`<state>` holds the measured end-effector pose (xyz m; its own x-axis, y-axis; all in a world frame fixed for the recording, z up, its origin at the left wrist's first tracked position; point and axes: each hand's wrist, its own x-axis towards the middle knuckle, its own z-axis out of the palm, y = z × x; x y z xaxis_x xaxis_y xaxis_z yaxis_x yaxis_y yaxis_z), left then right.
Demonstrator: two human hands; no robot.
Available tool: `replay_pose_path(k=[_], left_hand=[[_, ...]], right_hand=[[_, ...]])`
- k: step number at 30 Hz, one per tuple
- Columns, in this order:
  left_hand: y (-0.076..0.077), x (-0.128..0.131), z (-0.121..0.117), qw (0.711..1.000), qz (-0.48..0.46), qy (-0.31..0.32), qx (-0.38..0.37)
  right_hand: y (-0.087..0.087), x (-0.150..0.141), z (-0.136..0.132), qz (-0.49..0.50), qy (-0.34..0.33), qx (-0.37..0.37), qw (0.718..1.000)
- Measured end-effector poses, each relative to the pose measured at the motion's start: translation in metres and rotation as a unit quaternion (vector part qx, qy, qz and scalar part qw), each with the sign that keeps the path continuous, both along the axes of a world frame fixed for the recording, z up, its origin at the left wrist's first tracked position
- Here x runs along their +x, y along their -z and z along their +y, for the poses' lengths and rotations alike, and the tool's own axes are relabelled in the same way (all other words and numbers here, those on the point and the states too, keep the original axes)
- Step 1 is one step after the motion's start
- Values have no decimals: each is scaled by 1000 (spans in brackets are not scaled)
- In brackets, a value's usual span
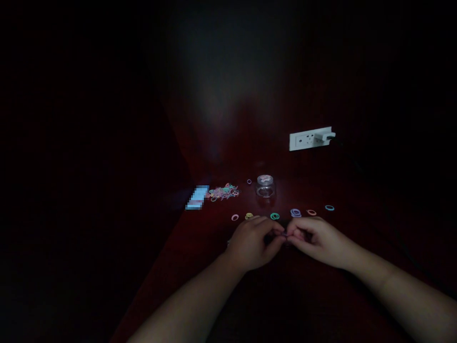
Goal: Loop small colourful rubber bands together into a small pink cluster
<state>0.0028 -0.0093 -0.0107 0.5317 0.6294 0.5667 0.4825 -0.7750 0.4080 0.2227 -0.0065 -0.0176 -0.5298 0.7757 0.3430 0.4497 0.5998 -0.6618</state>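
Observation:
Fingertips of my left hand and my right hand meet in a pinch over the table. Between them is a small purplish hair tie, mostly covered by the fingers. Just beyond my hands lies a row of hair ties sorted by colour: a pink one, yellow ones, green ones, purple ones, an orange one and a blue one. Something pale shows partly behind my left wrist, too hidden to name.
A mixed heap of hair ties lies at the back left, beside a lit phone. A clear lidded jar stands behind the row, with a single dark purple hair tie near it. A wall socket holds a plug. The surroundings are very dark.

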Motion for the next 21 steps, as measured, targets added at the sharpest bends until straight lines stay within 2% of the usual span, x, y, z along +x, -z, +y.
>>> replay_pose_path(k=[11, 21], left_hand=[[-2, 1, 2, 1000, 28, -3, 12], [1, 0, 2, 1000, 11, 2, 4]], right_hand=[[0, 4, 3, -44, 3, 17, 999], [-7, 1, -1, -7, 4, 41, 999]])
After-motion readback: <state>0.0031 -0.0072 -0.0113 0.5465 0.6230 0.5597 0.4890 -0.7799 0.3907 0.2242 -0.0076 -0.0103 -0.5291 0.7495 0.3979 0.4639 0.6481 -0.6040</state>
